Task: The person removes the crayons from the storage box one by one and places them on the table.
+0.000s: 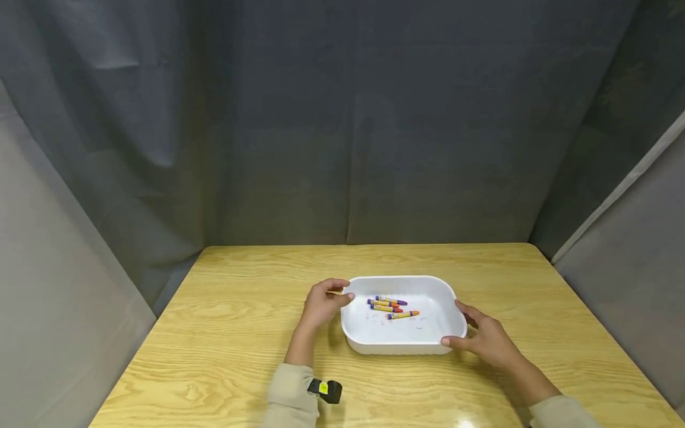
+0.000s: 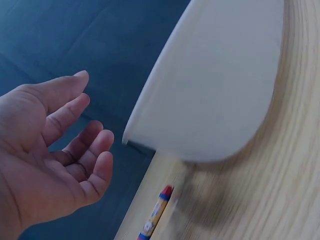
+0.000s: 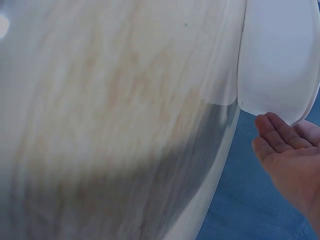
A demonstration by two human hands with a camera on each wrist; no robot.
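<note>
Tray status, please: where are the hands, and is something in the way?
Left hand open at tray left rim. Right hand open at right rim, fingertips near the corner. Crayons inside tray. Table around it unobstructed.

No readable text anywhere. The crayons (image 1: 389,307) in the tray (image 1: 357,333) have printed wrappers, but the print is too small to read from the head view. The crayon (image 2: 156,214) in the left wrist view shows label marks, too blurred to read. The yellow tag (image 1: 323,387) on the wrist camera (image 1: 328,391) is illegible.
</note>
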